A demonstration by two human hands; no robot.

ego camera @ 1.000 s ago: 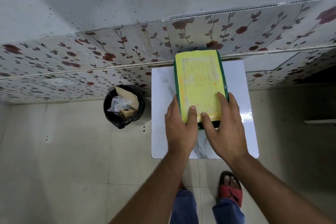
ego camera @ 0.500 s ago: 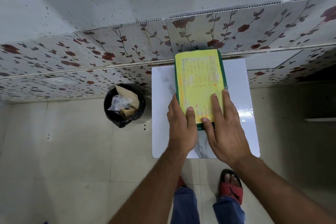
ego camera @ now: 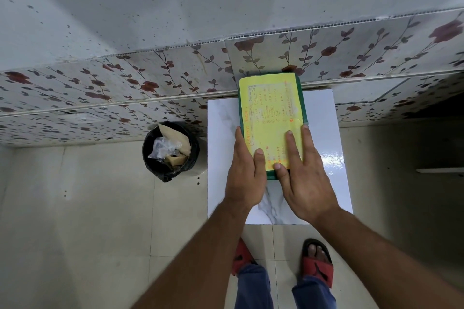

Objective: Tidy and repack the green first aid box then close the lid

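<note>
The green first aid box (ego camera: 300,98) lies shut on a white marble-look table (ego camera: 324,138), its long side pointing away from me. A yellow handwritten sheet covers its lid (ego camera: 270,108). My left hand (ego camera: 247,175) holds the box's near left side, fingers along the edge and thumb on the lid. My right hand (ego camera: 305,180) lies flat on the near right part of the lid with fingers spread and the thumb at the box's near end. The contents are hidden.
A black bin (ego camera: 170,150) with paper and plastic scraps stands on the floor left of the table. A flower-patterned wall (ego camera: 125,93) runs right behind the table. My feet in red sandals (ego camera: 317,263) are below the table's near edge.
My right hand has left the box's right corner and spread flat, its fingers reaching farther up the lid. The left hand and the box have hardly moved.
</note>
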